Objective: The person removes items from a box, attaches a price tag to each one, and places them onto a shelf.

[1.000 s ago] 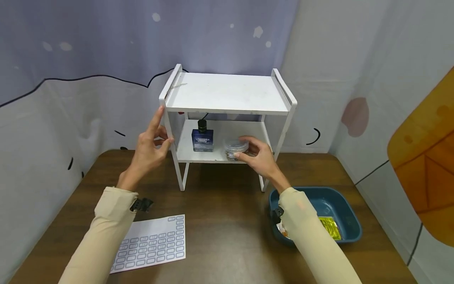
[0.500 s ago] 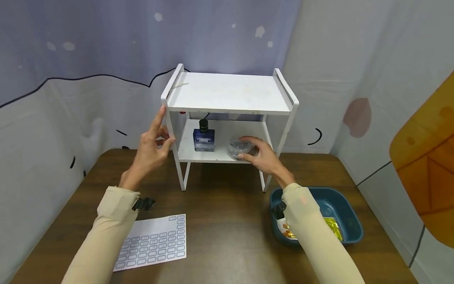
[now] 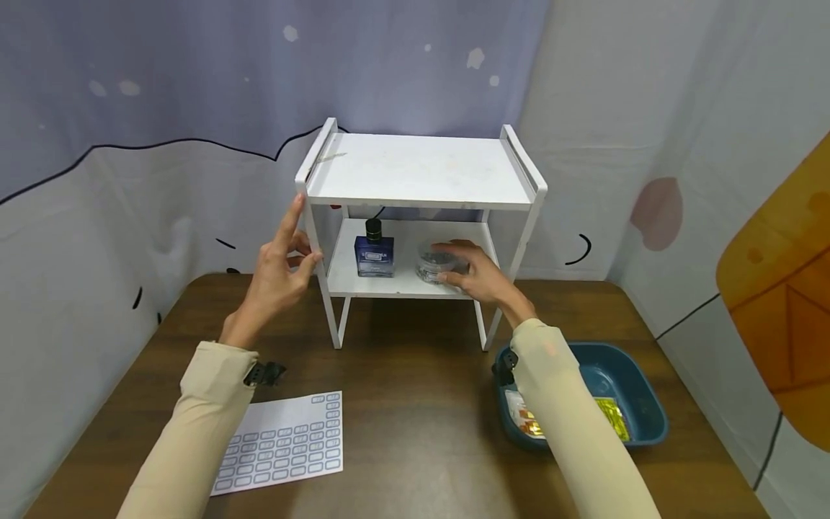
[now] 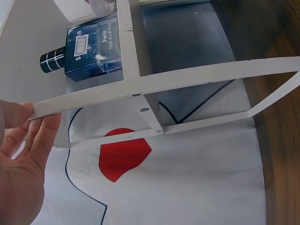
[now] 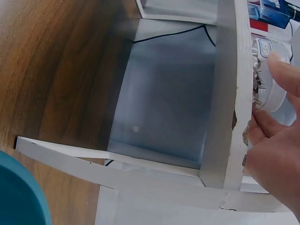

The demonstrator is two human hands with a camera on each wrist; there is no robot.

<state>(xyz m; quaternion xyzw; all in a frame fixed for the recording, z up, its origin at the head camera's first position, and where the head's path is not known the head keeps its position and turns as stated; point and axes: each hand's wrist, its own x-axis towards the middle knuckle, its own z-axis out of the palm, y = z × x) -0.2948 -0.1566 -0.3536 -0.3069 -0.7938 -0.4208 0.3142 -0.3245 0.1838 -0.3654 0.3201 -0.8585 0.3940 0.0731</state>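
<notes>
A small clear jar with a clear lid stands on the lower board of a white two-tier shelf. My right hand holds it from the right, thumb and fingers at opposite sides of its lid. Small silvery pointed pieces show inside the jar in the right wrist view. Left of it stands a dark blue perfume bottle with a black cap, upright. My left hand grips the shelf's front left post, its index finger stretched up along it. In the left wrist view the thumb and fingers lie on two sides of the post.
A teal basin holding a yellow-green packet and an orange-and-white packet sits at the right, partly under my right forearm. A white label sheet lies on the brown table near my left sleeve. Patterned cloth hangs behind.
The jar has shifted slightly right on the lower board and settled, its label turning a little. My right thumb has moved slightly upward; the left hand stays at the post.
</notes>
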